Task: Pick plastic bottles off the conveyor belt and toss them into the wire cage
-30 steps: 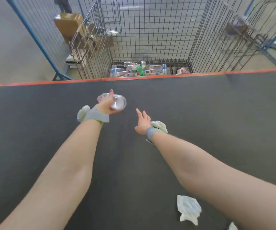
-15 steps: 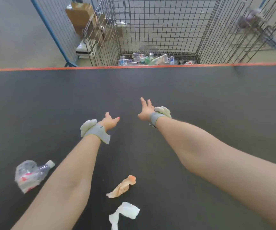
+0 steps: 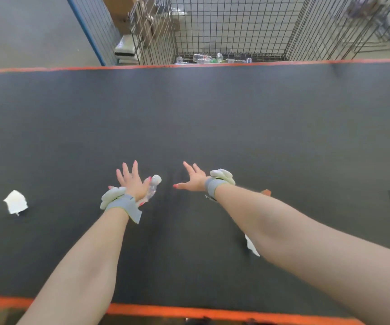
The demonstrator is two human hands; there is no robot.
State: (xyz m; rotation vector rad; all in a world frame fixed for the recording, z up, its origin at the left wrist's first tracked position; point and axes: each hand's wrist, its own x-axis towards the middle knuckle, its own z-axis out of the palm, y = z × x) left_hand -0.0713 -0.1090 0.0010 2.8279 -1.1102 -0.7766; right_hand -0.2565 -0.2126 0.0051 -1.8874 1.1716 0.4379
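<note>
left hand point(image 3: 131, 182) splayed over clear bottle point(image 3: 152, 190) on belt point(image 3: 212, 118), looks pre-grasp, fingers not closed; right hand point(image 3: 193, 180) spread and empty, cage point(image 3: 231, 31) dead ahead for the toss

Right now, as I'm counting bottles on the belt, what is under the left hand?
A clear plastic bottle lies under the left hand; its white cap and neck stick out beside the thumb. The hand hides most of it.
</note>
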